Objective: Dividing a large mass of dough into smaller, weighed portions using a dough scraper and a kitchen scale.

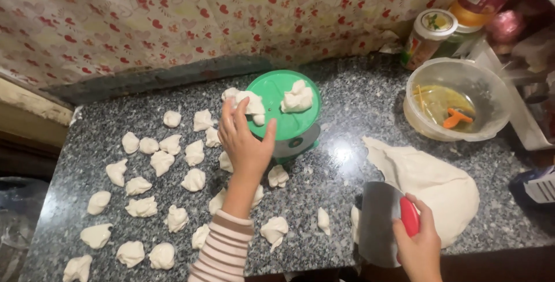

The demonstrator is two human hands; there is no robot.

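head view first — what's the left hand (245, 143) doing?
— it reaches over the round green plastic kitchen scale (287, 111), fingers spread loosely, fingertips touching a small white dough lump (250, 104) at the platform's left edge. not clenched; whether it pinches the lump i cannot tell.
— anything else on the scale?
— a second white dough lump (298, 97) sits on the platform's right part.
— and the right hand (419, 246)?
— closed around the red handle of a grey metal bench scraper (378, 221), blade standing beside the large white dough mass (430, 181) on the speckled grey granite counter (347, 114).
— the rest?
— many small torn dough portions (150, 189) lie spread left of the scale. a clear plastic bowl (457, 100) with an orange piece inside stands at the right rear.
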